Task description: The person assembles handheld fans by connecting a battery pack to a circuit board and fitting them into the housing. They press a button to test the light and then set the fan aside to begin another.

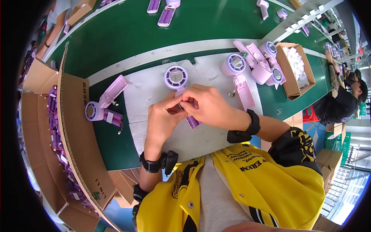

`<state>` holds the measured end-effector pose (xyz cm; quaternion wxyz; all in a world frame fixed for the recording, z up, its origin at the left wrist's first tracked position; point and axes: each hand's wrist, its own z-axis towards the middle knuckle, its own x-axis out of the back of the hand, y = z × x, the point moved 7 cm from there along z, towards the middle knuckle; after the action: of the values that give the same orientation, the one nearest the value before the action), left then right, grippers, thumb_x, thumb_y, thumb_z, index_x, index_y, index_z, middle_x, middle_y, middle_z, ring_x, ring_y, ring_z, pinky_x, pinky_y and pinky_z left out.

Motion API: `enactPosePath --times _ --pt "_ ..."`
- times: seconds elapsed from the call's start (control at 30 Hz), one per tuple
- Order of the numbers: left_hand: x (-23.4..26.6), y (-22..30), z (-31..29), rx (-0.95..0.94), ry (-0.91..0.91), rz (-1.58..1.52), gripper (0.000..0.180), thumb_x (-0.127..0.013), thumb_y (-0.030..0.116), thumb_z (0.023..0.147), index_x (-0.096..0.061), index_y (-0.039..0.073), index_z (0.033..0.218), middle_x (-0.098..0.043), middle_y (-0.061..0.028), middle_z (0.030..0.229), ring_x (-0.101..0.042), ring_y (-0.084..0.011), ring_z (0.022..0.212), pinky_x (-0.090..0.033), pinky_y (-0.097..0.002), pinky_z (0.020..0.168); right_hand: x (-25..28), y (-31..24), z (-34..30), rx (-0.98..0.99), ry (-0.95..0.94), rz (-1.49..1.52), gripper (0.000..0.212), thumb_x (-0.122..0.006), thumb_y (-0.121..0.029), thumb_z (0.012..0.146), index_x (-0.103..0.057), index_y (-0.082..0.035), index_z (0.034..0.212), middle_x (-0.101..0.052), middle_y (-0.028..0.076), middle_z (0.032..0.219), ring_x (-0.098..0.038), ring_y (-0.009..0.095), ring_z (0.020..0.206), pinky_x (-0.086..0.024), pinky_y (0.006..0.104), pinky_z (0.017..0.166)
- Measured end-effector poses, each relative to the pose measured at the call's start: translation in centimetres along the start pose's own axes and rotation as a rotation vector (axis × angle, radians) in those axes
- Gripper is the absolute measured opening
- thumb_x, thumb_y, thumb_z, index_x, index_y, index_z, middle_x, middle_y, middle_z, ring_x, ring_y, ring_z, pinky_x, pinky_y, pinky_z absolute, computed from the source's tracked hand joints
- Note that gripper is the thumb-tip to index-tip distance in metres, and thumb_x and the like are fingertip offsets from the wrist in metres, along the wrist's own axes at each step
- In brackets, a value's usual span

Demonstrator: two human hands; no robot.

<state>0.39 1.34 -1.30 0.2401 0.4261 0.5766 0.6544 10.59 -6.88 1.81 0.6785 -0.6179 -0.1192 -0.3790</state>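
Note:
On the white mat [143,131] lies a lavender handheld fan [176,77], its round head pointing away from me. Its opened handle, with a purple battery [194,123] in it, runs beneath my hands. My left hand [164,118] is closed, thumb and forefinger pinched together over the handle. My right hand [210,108] meets it there with bent, pinching fingers. Whatever small part sits between the fingertips is hidden. To the right are another fan head [234,63] and a pink handle shell [244,92]. At the left lies a fan with its handle opened [92,111], batteries beside it.
A tall cardboard box [83,139] of purple batteries stands at the left. Several fan parts [261,71] lie by a small carton [297,69] of white pieces at the right. A metal rail [166,51] crosses behind the mat. Other people [344,92] work nearby.

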Motion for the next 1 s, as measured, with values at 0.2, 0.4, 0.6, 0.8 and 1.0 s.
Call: enactPosePath --times 0.2,0.4,0.6,0.8,1.0 --pt "-0.5 0.7 0.3 0.012 -0.028 0.02 0.049 -0.082 -0.002 0.069 -0.069 0.004 0.116 -0.071 -0.0124 0.106 -0.071 -0.0176 0.074 -0.056 -0.0286 0.071 0.7 0.9 0.0 -0.096 -0.068 0.059 0.009 -0.07 -0.007 0.082 -0.066 0.0 0.086 -0.064 0.014 0.079 -0.063 0.03 0.064 -0.051 0.0359 0.061" --pt "-1.2 -0.1 0.1 0.03 -0.071 0.013 0.053 -0.08 -0.004 0.072 -0.068 0.007 0.122 -0.073 -0.0103 0.103 -0.065 -0.0105 0.077 -0.055 -0.0269 0.074 0.6 1.0 -1.2 -0.005 -0.267 -0.035 0.018 -0.073 -0.007 0.08 -0.067 0.002 0.094 -0.064 0.016 0.098 -0.065 0.03 0.081 -0.053 0.0353 0.069" --pt "-1.4 0.1 -0.2 -0.096 -0.035 -0.04 0.054 -0.079 -0.005 0.07 -0.067 0.008 0.122 -0.07 -0.0113 0.11 -0.066 -0.0165 0.08 -0.055 -0.0288 0.074 1.2 -2.3 -3.7 0.299 -0.359 -0.304 0.046 -0.077 -0.012 0.078 -0.061 0.006 0.117 -0.057 0.018 0.121 -0.06 0.032 0.101 -0.052 0.039 0.084" --pt "-1.3 0.8 0.2 -0.202 0.106 0.023 0.049 -0.077 -0.003 0.072 -0.066 0.005 0.119 -0.066 -0.0154 0.104 -0.065 -0.0253 0.078 -0.055 -0.0329 0.072 1.4 -0.6 -3.3 0.353 -0.447 -0.432 0.066 -0.079 -0.022 0.076 -0.053 0.009 0.128 -0.053 0.019 0.132 -0.058 0.036 0.11 -0.05 0.0433 0.094" --pt "3.4 3.9 -4.2 -0.263 0.502 0.328 0.048 -0.078 0.002 0.073 -0.065 0.006 0.119 -0.065 -0.0162 0.098 -0.063 -0.0251 0.072 -0.053 -0.0336 0.067 -0.9 0.1 12.0 0.316 -0.103 -0.834 0.046 -0.068 -0.006 0.079 -0.058 0.002 0.124 -0.056 0.02 0.13 -0.056 0.039 0.117 -0.049 0.042 0.097"
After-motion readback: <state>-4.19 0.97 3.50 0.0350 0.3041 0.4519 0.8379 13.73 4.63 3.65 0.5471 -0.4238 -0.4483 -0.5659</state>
